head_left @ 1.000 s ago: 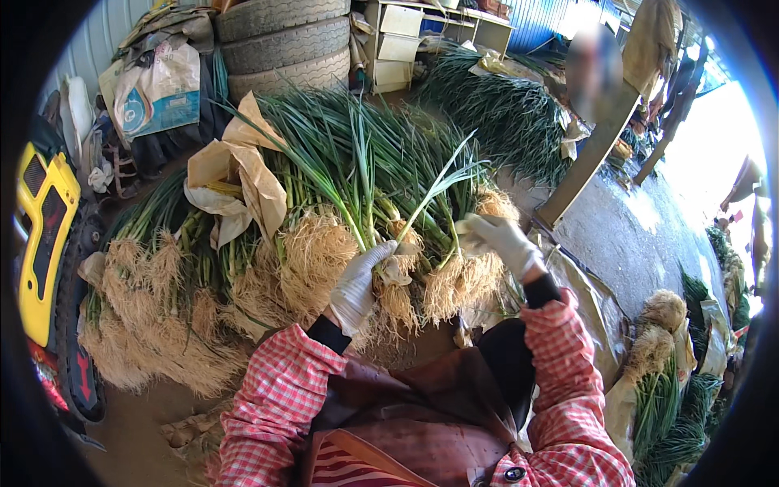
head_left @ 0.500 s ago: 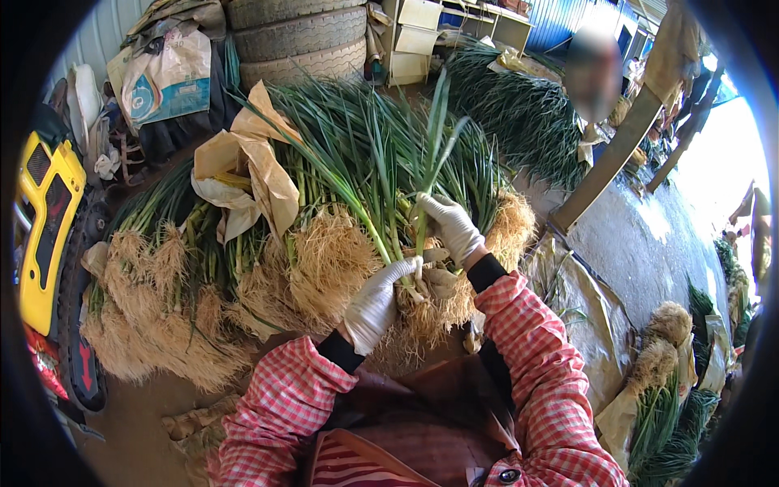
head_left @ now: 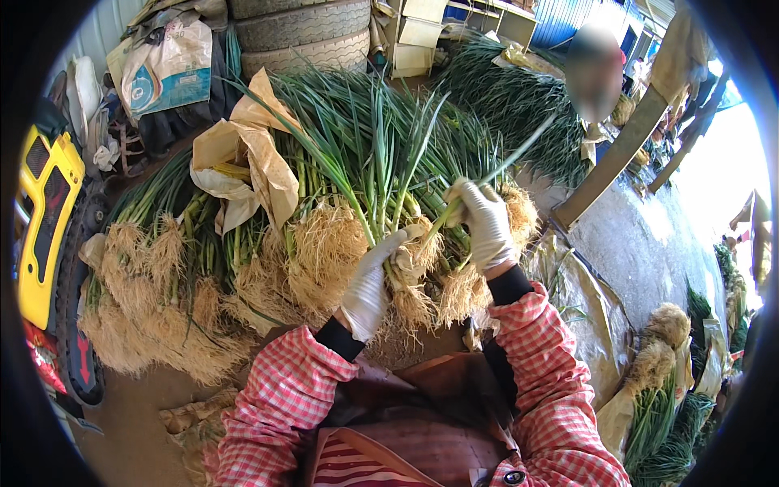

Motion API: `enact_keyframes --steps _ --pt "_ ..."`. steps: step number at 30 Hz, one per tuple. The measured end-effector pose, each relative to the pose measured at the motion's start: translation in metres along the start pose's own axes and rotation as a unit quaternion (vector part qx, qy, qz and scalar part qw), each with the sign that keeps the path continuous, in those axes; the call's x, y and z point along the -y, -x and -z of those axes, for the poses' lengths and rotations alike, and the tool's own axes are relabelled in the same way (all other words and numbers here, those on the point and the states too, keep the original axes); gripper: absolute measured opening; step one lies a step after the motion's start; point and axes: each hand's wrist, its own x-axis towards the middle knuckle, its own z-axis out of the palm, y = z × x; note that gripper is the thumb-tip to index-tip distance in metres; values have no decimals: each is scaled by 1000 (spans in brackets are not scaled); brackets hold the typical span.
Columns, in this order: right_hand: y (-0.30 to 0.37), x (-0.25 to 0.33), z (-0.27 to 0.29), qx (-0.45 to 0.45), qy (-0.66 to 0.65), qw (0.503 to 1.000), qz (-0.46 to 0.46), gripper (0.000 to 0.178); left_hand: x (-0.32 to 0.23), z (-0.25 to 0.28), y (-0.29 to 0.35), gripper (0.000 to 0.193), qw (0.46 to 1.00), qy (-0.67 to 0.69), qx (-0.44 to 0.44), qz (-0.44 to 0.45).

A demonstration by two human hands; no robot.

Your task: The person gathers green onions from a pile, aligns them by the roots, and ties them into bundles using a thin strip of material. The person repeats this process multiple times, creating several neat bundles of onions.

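My left hand (head_left: 369, 284), in a whitish glove, is closed around the lower stems of a small bunch of green onions (head_left: 380, 174). Their long green leaves fan upward and their pale roots hang below the fist. To the right of it, my gloved right hand (head_left: 484, 226) is closed on a single green onion stalk (head_left: 526, 149), its leaf slanting to the upper right and its lower end pointing down toward the left hand. Behind both hands lies a large heap of green onions (head_left: 312, 243), tan root tufts facing me. Part of the held stems is hidden by the gloves.
Brown wrapping paper (head_left: 268, 166) sticks up from the heap. A yellow tracked machine (head_left: 50, 227) stands at left, stacked tires (head_left: 304, 49) behind. More green onions (head_left: 511, 105) lie at the back right, near a slanting post (head_left: 608, 158) and a person (head_left: 594, 77). Root-up bundles (head_left: 656, 365) sit at right.
My right hand has moved right, away from the left hand, and its stalk has tipped from upright to slanting right. My left hand still grips its bunch, slightly shifted left.
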Motion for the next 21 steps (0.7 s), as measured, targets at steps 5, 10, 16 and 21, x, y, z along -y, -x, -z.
enact_keyframes --steps 5,10,16,21 --pt "-15 38 72 -175 -35 968 174 21 -4 6 -1 37 998 -41 34 -32" --pt "-13 21 174 -289 -184 929 144 30 -12 -10 1 28 992 67 78 -69" --pt "-31 -44 129 -56 565 821 -54 46 -5 1 -3 32 996 -15 75 -47" --pt "-38 -46 88 1 758 642 -117 50 2 13 -3 38 996 -35 75 10"
